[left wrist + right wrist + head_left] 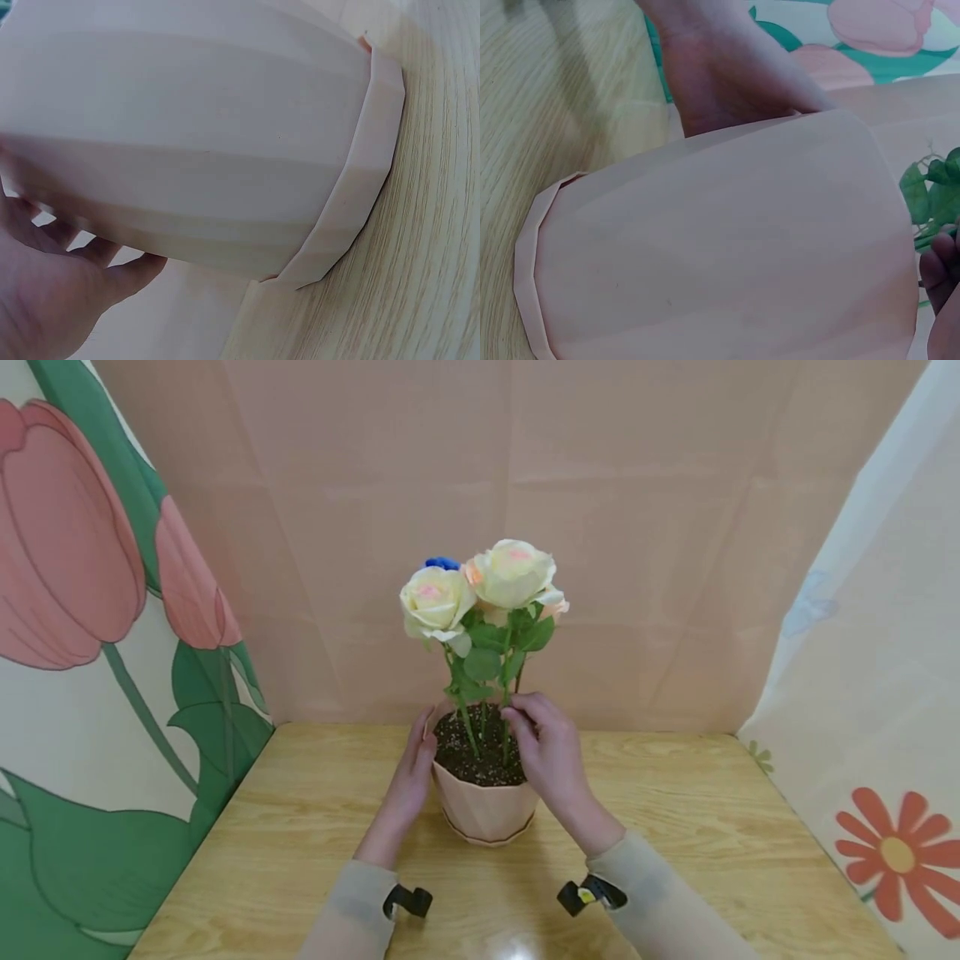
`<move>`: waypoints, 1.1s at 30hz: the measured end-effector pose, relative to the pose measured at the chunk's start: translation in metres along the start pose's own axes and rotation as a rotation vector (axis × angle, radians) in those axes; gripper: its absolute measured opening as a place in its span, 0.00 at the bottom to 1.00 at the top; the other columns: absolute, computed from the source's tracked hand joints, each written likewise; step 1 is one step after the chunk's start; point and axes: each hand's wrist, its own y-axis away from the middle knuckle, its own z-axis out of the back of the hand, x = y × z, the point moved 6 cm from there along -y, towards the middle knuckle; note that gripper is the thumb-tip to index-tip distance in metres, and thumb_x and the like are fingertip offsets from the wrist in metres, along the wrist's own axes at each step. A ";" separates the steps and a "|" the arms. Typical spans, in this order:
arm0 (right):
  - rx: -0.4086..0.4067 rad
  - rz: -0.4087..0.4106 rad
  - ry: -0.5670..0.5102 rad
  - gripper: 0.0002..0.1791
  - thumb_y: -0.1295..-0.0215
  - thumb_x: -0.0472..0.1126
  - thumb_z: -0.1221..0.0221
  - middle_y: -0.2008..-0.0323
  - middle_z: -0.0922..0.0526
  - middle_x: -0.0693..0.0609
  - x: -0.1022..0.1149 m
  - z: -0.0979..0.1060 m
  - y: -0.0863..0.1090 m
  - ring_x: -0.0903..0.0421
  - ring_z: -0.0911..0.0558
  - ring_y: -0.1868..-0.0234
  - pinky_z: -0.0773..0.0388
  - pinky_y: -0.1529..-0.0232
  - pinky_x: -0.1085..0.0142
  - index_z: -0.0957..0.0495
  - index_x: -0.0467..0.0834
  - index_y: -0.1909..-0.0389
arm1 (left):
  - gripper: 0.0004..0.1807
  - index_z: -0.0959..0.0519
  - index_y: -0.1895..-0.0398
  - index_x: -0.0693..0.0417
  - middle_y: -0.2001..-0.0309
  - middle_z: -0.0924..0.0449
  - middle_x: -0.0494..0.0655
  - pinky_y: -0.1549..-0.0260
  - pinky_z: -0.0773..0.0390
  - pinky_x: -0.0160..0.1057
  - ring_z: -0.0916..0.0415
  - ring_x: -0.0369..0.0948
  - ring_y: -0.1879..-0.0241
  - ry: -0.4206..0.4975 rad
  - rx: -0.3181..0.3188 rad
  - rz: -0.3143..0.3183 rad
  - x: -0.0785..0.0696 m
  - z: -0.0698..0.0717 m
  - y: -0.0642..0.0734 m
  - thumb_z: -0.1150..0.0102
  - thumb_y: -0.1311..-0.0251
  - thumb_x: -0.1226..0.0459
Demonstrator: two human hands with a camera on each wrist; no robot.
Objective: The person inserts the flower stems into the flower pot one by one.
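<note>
A pale pink faceted flowerpot (483,814) full of dark soil (480,768) stands on the table, in its matching saucer (360,180). My left hand (411,768) cups the pot's left side, its spread fingers (131,276) curving against the outer wall. Over the soil, my right hand (551,747) pinches the green stem of a cream rose (513,575) between thumb and fingertips. Left of it stands another cream rose (437,602). Behind them show a bit of a blue flower (442,562) and peach petals (555,608), partly hidden. Green leaves (483,664) fill the middle.
The wood-grain table (322,802) reaches a plain pinkish cloth backdrop (360,485) close behind the pot. Printed panels with tulips (71,535) and a red-orange daisy (896,853) flank the table's sides. Dark wrist straps (408,902) sit on both sleeves.
</note>
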 end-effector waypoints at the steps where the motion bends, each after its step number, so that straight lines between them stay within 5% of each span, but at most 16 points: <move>1: 0.002 -0.010 -0.003 0.04 0.25 0.28 0.32 0.65 0.13 0.47 0.000 0.000 0.000 0.56 0.16 0.68 0.17 0.66 0.66 0.12 0.34 0.55 | 0.32 0.53 0.07 0.38 0.10 0.55 0.51 0.19 0.51 0.70 0.55 0.59 0.14 -0.004 -0.004 0.002 0.001 0.000 0.000 0.65 0.08 0.53; 13: 0.028 -0.119 -0.028 0.07 0.26 0.30 0.30 0.63 0.13 0.48 -0.004 -0.001 0.012 0.56 0.17 0.65 0.19 0.66 0.68 0.12 0.34 0.51 | 0.32 0.51 0.08 0.43 0.10 0.55 0.55 0.19 0.53 0.71 0.56 0.62 0.14 -0.009 -0.008 -0.010 -0.002 0.001 0.003 0.66 0.08 0.54; 23: 0.007 -0.112 -0.034 0.08 0.28 0.31 0.28 0.62 0.12 0.49 -0.003 0.001 0.012 0.55 0.17 0.65 0.20 0.67 0.70 0.11 0.37 0.51 | 0.32 0.52 0.08 0.34 0.10 0.54 0.47 0.20 0.50 0.71 0.54 0.59 0.14 -0.016 -0.016 0.027 0.001 0.003 0.004 0.65 0.08 0.50; 33: 0.011 -0.140 -0.006 0.12 0.28 0.33 0.27 0.56 0.10 0.49 -0.006 0.006 0.013 0.55 0.13 0.59 0.19 0.62 0.70 0.11 0.39 0.46 | 0.33 0.53 0.07 0.35 0.10 0.54 0.49 0.20 0.50 0.72 0.53 0.61 0.14 -0.035 -0.011 0.026 0.000 0.006 0.000 0.66 0.08 0.49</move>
